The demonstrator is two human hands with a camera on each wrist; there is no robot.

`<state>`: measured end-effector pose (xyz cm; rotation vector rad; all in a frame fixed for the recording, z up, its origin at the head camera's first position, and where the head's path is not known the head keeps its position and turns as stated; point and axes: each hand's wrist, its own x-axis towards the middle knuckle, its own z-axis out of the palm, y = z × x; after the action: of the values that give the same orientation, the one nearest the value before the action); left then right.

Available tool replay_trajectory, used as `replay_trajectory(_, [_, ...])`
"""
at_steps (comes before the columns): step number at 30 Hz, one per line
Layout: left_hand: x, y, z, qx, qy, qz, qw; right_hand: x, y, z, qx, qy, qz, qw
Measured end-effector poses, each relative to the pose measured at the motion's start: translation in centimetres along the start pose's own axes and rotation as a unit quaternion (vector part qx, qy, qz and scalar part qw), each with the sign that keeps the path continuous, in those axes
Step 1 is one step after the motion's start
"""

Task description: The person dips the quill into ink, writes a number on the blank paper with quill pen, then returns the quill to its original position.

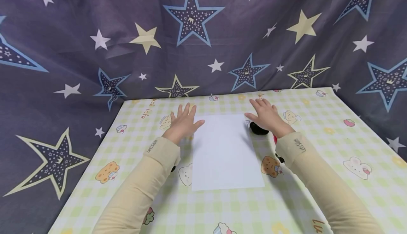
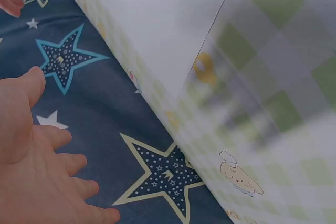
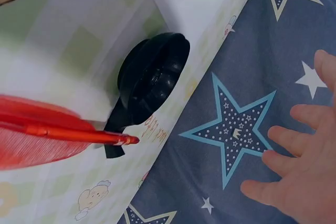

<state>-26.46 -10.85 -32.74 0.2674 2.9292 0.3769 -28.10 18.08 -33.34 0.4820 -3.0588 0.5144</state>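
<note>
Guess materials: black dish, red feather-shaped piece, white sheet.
Black dish: probably plastic, semi-gloss; soft highlights on its smooth inside.
Red feather-shaped piece: real or synthetic feather, can't tell; fine streaks along the vane.
White sheet: likely paper, matte; thin, straight-edged, no visible glare.

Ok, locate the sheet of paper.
In the head view, the white sheet of paper lies just right of centre on the checked tablecloth, its far end between the left hand and right hand.
</note>
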Motion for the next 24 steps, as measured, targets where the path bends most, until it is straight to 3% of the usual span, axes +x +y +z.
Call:
replay_trajectory(12, [-0.3,-0.3,0.0,0.002,-0.008,-0.005,1.0000,-1.0,1.3,-0.4,0.008,0.014,-0.002,0.9999])
replay_trajectory(24, [-0.8,-0.6,-0.1,0.009,-0.013,-0.001,0.9999,-1.5,2.5,-0.5,0.007,0.005,0.023,0.9997])
